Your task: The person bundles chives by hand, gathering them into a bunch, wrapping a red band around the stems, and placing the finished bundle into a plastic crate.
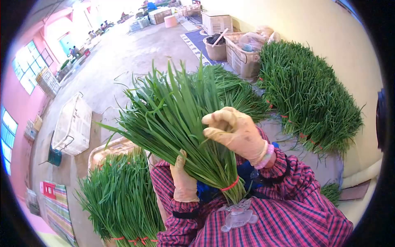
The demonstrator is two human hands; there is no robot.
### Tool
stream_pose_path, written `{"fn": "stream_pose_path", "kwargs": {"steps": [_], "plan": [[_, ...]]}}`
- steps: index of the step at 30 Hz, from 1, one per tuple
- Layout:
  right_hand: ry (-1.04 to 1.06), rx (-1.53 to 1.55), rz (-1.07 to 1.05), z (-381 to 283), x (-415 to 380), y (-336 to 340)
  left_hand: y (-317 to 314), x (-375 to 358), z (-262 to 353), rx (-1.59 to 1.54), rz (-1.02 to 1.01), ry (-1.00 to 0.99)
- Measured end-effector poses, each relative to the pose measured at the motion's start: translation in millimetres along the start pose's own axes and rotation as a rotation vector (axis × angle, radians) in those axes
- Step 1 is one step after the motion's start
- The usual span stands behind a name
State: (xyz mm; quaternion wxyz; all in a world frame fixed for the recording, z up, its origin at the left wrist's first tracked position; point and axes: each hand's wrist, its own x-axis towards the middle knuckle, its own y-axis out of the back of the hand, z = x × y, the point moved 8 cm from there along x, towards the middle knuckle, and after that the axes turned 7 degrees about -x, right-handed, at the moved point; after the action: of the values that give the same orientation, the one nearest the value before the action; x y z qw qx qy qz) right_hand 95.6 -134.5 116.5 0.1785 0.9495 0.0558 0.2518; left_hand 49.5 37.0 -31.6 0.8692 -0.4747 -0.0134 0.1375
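**Holding a leafy green bundle (pixel 173 123) in your left hand (pixel 184 181), right hand (pixel 238 133) curled beside the leaves**

Your left hand is closed around the bundle's left side, its thumb pressed against the stems and its other fingers mostly hidden; your right hand is raised at the bundle's right side, thumb and fingers bent with a narrow gap between them, and you cannot tell whether it touches a leaf. Both hands wear pale, stained gloves; a pale pink bracelet (pixel 264 157) circles your right wrist.

The bundle is in front of your chest, tilted, its leaf tips fanning up and to the left; a red band (pixel 230 184) cinches it near the stem ends, which come down to a bear-shaped patch (pixel 239 218) on your checked clothing (pixel 279 214).

Low on your left, more greens (pixel 119 193) with red bands stand in a beige crate (pixel 107 151); beyond the bundle lies a loose-looking pile (pixel 234 88), and to your right a large heap (pixel 306 90) of banded greens lies along the yellow wall (pixel 345 41); a basket (pixel 242 61) holding plastic bags and a bucket (pixel 216 51) sit past it. Farther left are a white crate (pixel 74 123) and a striped mat (pixel 59 210); distant people (pixel 74 51) are too small to make out.
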Motion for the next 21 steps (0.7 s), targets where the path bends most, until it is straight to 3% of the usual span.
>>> {"fn": "stream_pose_path", "kwargs": {"steps": [5, 9, 11, 13, 15, 17, 21], "plan": [[-0.048, -0.062, -0.119, 15.9, 18.3, -16.2, 16.7, 6.5, -2.9, 0.105, 0.127, -0.040], [-0.128, 0.209, -0.181, 37.7, 24.9, -10.1, 20.8, 4.0, -2.4, 0.117, 0.164, -0.016], [0.324, 0.004, -0.293, 5.3, 26.6, -2.0, 16.6, 2.1, -0.8, 0.088, 0.146, -0.028], [0.288, 0.054, -0.298, 7.2, 30.3, 10.8, 23.6, 6.0, -3.5, 0.070, 0.097, -0.025], [0.407, -0.207, -0.341, 0.3, 32.4, 18.7, 26.2, 9.7, -4.2, 0.049, 0.046, -0.023], [0.387, -0.136, -0.308, 7.5, 33.5, 24.4, 25.2, 12.0, -4.8, 0.031, 0.005, -0.015], [0.628, -0.314, -0.320, -14.9, 30.1, 30.4, 29.7, 12.2, -7.7, 0.029, -0.002, 0.014]]}}
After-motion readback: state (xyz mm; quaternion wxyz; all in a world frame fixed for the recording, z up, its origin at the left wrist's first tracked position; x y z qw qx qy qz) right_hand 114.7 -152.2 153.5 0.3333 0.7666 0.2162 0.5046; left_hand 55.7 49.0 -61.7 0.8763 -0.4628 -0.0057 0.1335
